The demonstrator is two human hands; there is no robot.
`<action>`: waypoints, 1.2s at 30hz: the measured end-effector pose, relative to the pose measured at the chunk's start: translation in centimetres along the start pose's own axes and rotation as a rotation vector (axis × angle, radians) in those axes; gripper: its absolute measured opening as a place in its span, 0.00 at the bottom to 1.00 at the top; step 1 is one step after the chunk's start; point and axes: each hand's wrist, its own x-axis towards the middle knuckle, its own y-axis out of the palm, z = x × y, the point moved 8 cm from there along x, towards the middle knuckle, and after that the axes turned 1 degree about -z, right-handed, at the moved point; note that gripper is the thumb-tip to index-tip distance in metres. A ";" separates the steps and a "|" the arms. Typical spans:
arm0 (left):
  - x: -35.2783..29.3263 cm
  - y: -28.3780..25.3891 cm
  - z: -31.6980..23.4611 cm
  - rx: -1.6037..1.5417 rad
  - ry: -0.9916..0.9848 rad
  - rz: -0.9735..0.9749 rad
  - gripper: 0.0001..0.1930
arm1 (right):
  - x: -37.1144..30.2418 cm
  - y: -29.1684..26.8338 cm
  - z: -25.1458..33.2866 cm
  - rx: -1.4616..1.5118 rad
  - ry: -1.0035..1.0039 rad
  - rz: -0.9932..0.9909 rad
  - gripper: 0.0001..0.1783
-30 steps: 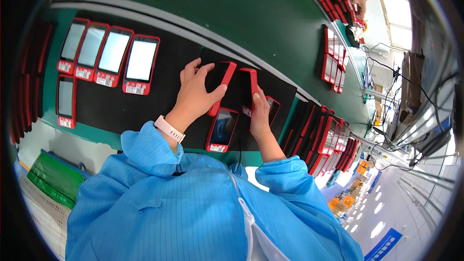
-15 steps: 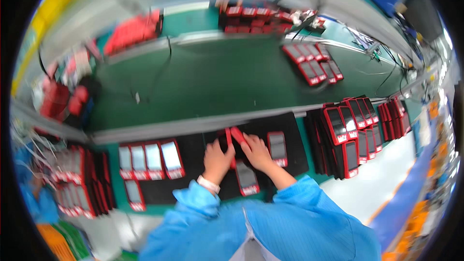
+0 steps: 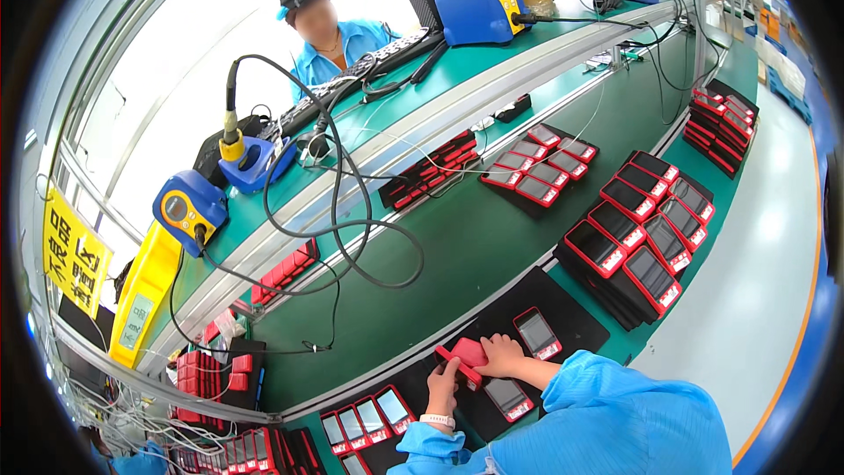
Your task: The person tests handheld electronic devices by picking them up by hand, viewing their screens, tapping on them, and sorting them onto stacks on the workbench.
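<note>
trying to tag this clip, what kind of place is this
Most likely an electronics assembly line in a factory. Rows of red handheld devices lie on black mats along a long green workbench, blue soldering stations sit on the shelf above, and both hands hold one red device.

Electronics assembly line: long green workbench (image 3: 457,246), rows of red handheld devices (image 3: 637,237) on black mats (image 3: 576,317), blue soldering stations (image 3: 479,4), tangled cables (image 3: 343,211), workers in blue smocks (image 3: 338,40)
</note>
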 end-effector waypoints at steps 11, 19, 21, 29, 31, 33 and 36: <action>-5.4 -0.1 -0.4 -0.931 -0.116 0.455 0.19 | -3.3 -1.9 4.2 1.736 0.033 0.645 0.24; -13.4 1.2 -3.3 -1.350 -0.239 0.646 0.33 | -8.0 -2.9 7.5 1.949 0.019 0.760 0.26; -14.0 0.8 -3.7 -1.311 -0.158 0.651 0.37 | -8.7 -2.9 8.0 1.986 0.066 0.783 0.26; -16.4 2.5 -4.4 -1.230 -0.265 0.674 0.44 | -9.4 -2.6 8.6 2.058 0.017 0.857 0.26; -16.5 2.9 -4.6 -1.221 -0.263 0.686 0.44 | -9.6 -2.0 8.3 2.008 0.077 0.823 0.27; -16.5 2.8 -4.3 -1.218 -0.256 0.692 0.45 | -10.1 -2.4 8.8 1.981 0.077 0.815 0.27; -16.5 2.2 -4.6 -1.110 -0.052 0.711 0.46 | -10.5 -3.0 9.4 1.907 -0.031 0.805 0.26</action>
